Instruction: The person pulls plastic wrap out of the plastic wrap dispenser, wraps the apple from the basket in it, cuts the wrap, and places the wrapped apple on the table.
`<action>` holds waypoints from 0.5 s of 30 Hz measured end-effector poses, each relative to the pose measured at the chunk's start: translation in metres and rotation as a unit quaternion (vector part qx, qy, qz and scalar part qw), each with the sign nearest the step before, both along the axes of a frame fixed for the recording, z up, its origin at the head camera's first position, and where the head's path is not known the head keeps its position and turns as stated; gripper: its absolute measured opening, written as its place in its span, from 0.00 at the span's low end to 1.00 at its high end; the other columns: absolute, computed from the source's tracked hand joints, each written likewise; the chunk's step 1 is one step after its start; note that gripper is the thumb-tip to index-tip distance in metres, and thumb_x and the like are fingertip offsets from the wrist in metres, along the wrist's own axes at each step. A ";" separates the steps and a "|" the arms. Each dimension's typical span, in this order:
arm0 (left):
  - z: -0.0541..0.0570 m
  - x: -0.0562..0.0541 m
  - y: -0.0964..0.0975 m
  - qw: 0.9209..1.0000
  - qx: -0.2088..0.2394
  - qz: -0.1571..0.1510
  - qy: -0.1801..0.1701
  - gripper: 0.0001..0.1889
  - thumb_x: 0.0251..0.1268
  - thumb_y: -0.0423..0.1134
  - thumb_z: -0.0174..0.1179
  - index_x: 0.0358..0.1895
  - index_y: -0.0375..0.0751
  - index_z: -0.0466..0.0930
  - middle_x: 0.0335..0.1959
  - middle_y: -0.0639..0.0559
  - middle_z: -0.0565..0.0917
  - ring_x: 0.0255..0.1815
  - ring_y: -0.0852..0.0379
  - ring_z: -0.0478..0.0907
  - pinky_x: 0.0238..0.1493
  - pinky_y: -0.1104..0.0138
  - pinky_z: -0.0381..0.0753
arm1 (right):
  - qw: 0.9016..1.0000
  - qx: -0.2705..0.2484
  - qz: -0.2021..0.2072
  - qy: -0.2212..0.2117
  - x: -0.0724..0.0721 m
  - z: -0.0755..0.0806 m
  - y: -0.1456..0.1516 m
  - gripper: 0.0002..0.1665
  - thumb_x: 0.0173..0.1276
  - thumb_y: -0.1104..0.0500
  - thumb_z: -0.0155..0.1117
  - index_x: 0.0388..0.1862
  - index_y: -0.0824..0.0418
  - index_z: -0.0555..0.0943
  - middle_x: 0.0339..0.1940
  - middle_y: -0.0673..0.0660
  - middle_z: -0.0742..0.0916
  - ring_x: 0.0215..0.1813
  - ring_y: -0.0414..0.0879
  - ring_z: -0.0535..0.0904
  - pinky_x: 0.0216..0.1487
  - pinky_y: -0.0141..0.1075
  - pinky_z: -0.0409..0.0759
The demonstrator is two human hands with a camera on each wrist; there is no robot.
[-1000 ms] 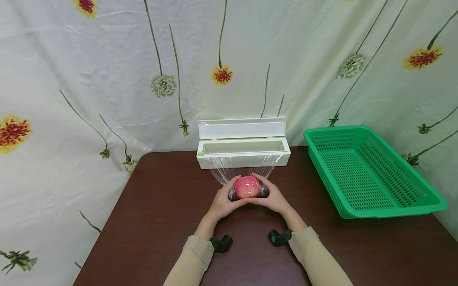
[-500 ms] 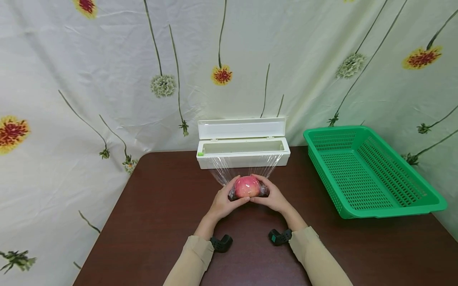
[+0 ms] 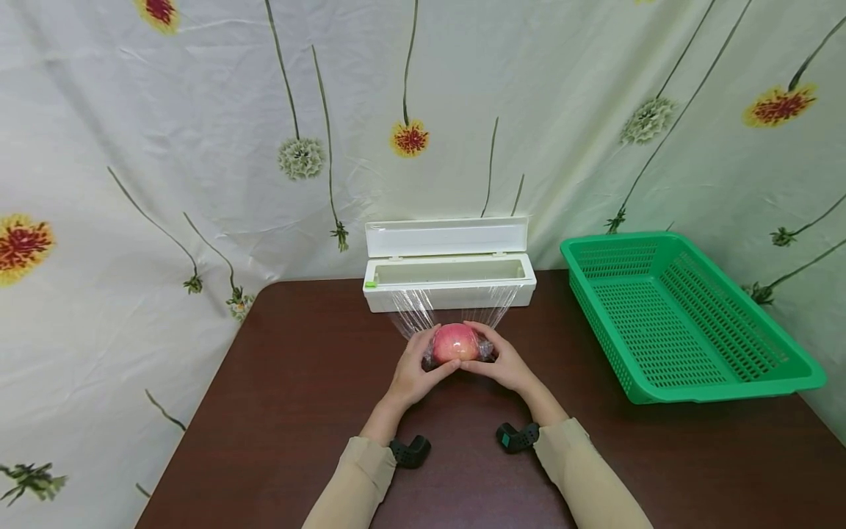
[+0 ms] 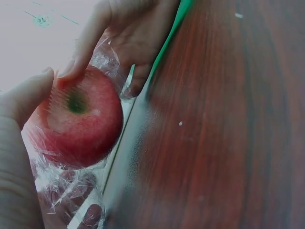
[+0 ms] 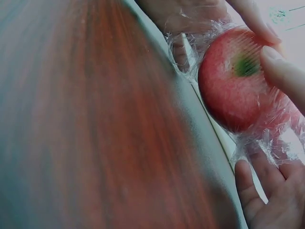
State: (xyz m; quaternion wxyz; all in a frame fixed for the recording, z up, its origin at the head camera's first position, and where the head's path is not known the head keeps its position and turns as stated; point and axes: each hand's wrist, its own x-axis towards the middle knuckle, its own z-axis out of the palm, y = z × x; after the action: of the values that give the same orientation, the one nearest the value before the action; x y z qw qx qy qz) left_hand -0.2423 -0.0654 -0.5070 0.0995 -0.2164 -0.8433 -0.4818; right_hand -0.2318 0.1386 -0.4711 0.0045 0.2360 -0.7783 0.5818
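Note:
A red apple (image 3: 456, 343) sits between my two hands, wrapped in crinkled cling film (image 4: 52, 183). My left hand (image 3: 411, 372) grips it from the left and my right hand (image 3: 509, 367) from the right. Both thumbs press on its near side, close to the green hollow at its end, as the wrist views show. Film bunches out at both sides of the apple (image 5: 238, 86) towards the palms. From the apple, stretched film (image 3: 415, 312) runs back to a white cling film dispenser (image 3: 452, 298) with its lid raised. The roll inside cannot be made out.
A green plastic basket (image 3: 694, 393) stands at the right of the dark brown table (image 3: 317, 367). Behind the table hangs a white flowered cloth (image 3: 231, 88). Each wrist wears a black band (image 3: 411, 452).
The apple has turned and shifted slightly away from me, towards the dispenser. My thumbs have moved up a little on its near side. The basket and dispenser stay put.

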 end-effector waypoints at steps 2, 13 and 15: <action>0.000 -0.001 0.000 1.000 -0.005 0.009 0.024 0.41 0.51 0.53 0.68 0.68 0.43 0.63 0.63 0.45 0.67 0.60 0.48 0.67 0.59 0.47 0.68 | 1.000 -0.001 -0.004 0.000 0.000 0.001 0.000 0.39 0.56 0.68 0.69 0.67 0.66 0.65 0.62 0.66 0.73 0.60 0.60 0.69 0.58 0.54 0.69; 0.000 -0.003 -0.001 0.995 0.038 -0.023 0.088 0.34 0.53 0.48 0.67 0.65 0.43 0.68 0.58 0.49 0.76 0.54 0.50 0.75 0.53 0.50 0.74 | 0.999 0.017 -0.037 -0.021 0.002 0.004 -0.001 0.37 0.56 0.63 0.71 0.65 0.61 0.69 0.60 0.64 0.76 0.58 0.58 0.71 0.59 0.53 0.69; 0.000 -0.003 -0.001 0.995 0.037 -0.031 0.091 0.34 0.55 0.49 0.67 0.64 0.43 0.68 0.57 0.49 0.77 0.52 0.51 0.76 0.51 0.51 0.76 | 0.999 0.019 -0.042 -0.020 0.002 0.004 -0.001 0.36 0.56 0.63 0.71 0.64 0.61 0.70 0.59 0.63 0.76 0.57 0.58 0.71 0.59 0.53 0.69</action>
State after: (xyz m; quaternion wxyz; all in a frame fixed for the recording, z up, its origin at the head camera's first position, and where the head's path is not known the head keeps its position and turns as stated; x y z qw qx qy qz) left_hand -0.2452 -0.0665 -0.5074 0.1694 -0.2814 -0.8050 -0.4941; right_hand -0.2299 0.1372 -0.4674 0.0090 0.1920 -0.7982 0.5709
